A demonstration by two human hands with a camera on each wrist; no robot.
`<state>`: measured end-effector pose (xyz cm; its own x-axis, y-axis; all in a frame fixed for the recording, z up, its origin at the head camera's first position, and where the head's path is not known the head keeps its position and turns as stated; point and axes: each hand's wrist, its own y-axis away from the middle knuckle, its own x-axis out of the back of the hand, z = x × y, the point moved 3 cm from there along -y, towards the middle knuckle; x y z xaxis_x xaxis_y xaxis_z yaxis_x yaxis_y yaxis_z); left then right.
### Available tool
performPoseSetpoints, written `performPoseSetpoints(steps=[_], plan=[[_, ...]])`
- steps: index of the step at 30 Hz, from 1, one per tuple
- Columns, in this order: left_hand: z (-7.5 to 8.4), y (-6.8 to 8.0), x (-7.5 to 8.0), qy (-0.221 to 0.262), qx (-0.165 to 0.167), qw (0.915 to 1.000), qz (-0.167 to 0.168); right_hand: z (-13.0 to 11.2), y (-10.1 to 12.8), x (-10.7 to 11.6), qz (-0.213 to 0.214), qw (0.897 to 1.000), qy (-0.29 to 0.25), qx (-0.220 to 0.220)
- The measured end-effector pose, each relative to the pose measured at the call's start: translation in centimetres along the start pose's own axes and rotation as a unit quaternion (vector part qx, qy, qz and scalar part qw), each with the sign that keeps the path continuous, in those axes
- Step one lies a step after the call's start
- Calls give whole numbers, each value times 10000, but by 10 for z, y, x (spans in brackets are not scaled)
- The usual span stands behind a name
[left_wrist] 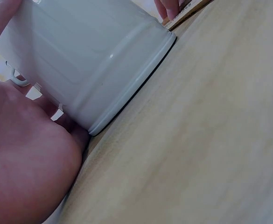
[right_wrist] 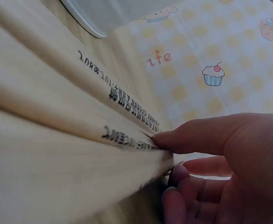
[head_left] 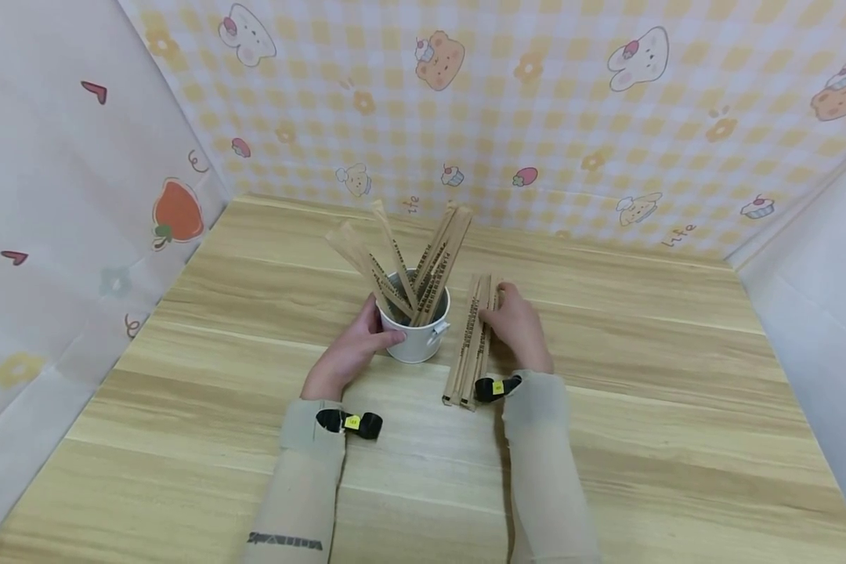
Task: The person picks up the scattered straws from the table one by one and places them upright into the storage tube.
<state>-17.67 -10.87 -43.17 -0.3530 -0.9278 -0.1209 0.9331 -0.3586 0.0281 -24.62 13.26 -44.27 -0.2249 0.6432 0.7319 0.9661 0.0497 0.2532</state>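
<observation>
Cartoon-papered corner, wooden bench [head_left: 606,407] | left hand [head_left: 348,352] grips white cup [head_left: 417,333] mid-bench | right hand [head_left: 518,329] pinches chopstick packets [head_left: 474,341] just right of cup | loading step, I'd guess; next: lift, drop in

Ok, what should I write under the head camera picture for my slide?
Left hand holds a white bucket of paper-wrapped sticks while right hand pinches more wrapped sticks lying beside it.

One white bucket [head_left: 417,338], five upright wooden strips [head_left: 423,266], roughly three lying strips [head_left: 474,345].
</observation>
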Motion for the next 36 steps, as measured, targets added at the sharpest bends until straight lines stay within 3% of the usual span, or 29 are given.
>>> performPoseSetpoints(steps=[11, 23, 36], plan=[[0, -1, 0, 20, -30, 10000, -3, -2, 3, 6, -197, 9997, 8, -158], [-21, -8, 10, 69, -127, 9999, 22, 5, 5, 6, -213, 9981, -446, -374], [-1, -1, 0, 13, -37, 10000, -6, -1, 17, 36, 245, 9980, -573, 27]])
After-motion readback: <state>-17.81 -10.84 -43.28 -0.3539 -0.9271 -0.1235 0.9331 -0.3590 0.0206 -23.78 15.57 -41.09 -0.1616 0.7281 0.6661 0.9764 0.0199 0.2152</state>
